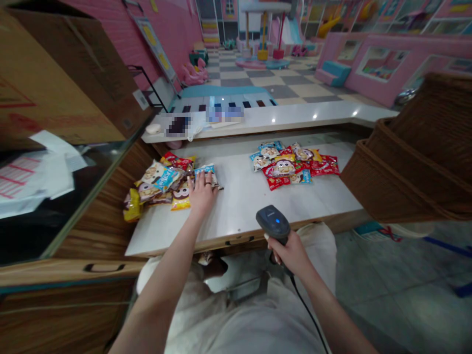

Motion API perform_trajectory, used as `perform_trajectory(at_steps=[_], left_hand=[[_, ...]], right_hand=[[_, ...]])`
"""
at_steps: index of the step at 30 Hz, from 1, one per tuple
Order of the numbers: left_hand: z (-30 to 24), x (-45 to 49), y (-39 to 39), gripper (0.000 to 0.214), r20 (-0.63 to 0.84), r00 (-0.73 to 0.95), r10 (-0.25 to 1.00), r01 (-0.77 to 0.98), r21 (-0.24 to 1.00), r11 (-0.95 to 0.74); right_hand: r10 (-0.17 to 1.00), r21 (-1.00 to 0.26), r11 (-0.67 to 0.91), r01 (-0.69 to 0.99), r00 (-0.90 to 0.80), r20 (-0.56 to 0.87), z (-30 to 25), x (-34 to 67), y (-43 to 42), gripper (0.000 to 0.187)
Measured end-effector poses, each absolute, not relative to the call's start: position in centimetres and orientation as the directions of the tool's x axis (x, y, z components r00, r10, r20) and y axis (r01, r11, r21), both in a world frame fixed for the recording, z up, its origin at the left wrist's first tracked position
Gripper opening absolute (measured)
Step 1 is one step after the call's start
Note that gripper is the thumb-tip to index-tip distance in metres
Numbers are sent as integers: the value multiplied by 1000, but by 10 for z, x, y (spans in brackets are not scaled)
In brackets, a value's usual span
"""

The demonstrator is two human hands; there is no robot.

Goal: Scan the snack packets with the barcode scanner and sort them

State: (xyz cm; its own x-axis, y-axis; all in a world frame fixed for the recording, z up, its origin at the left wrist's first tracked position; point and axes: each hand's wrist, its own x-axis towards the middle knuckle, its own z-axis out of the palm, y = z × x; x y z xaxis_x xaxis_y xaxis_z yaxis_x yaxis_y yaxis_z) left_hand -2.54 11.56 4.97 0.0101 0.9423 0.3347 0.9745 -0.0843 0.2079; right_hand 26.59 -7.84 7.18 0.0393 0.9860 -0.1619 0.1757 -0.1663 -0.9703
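Observation:
My left hand point(203, 192) lies with fingers stretched over a blue-and-white snack packet point(207, 169) at the right edge of the left pile. That pile of snack packets point(158, 179) holds red, yellow, blue and white bags, some overlapping. Wrapped in my right hand point(289, 250) is the handle of a black barcode scanner point(273, 222) with a blue light on top; its cable runs down past my forearm. Beyond the scanner, a second pile of snack packets point(283, 166) sits on the right part of the white desk point(236, 206).
A large cardboard box point(73, 73) and loose papers point(40, 172) stand at the left. Stacked brown wicker baskets point(413, 152) rise at the right. A raised white ledge point(295, 114) runs along the back, bearing a blurred dark item and a small white round object point(153, 129).

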Motion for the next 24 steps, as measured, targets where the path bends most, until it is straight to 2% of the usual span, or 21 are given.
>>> perform_trajectory(at_steps=[5, 8, 11, 14, 17, 20, 24], left_hand=[[64, -37, 146, 73, 301, -4, 954, 982, 180, -52], [68, -23, 156, 79, 331, -3, 943, 980, 191, -64], [67, 17, 163, 79, 378, 97, 921, 934, 285, -215], [61, 79, 169, 76, 408, 281, 868, 806, 390, -445], [54, 145, 173, 78, 405, 439, 802, 680, 434, -591], [47, 197, 178, 81, 385, 505, 773, 627, 451, -635], [42, 230, 185, 75, 351, 491, 797, 617, 506, -603]], right_hand=[[981, -968, -193, 163, 65, -185, 72, 274, -74, 30], [975, -967, -216, 138, 74, -207, 73, 277, -71, 31], [972, -965, -229, 131, 91, -219, 73, 281, -68, 30], [969, -962, -237, 137, 102, -224, 73, 284, -66, 28], [969, -961, -234, 150, 121, -217, 73, 289, -66, 25], [967, -962, -229, 150, 147, -208, 76, 294, -68, 25], [962, -960, -239, 146, 169, -214, 80, 302, -70, 24]])
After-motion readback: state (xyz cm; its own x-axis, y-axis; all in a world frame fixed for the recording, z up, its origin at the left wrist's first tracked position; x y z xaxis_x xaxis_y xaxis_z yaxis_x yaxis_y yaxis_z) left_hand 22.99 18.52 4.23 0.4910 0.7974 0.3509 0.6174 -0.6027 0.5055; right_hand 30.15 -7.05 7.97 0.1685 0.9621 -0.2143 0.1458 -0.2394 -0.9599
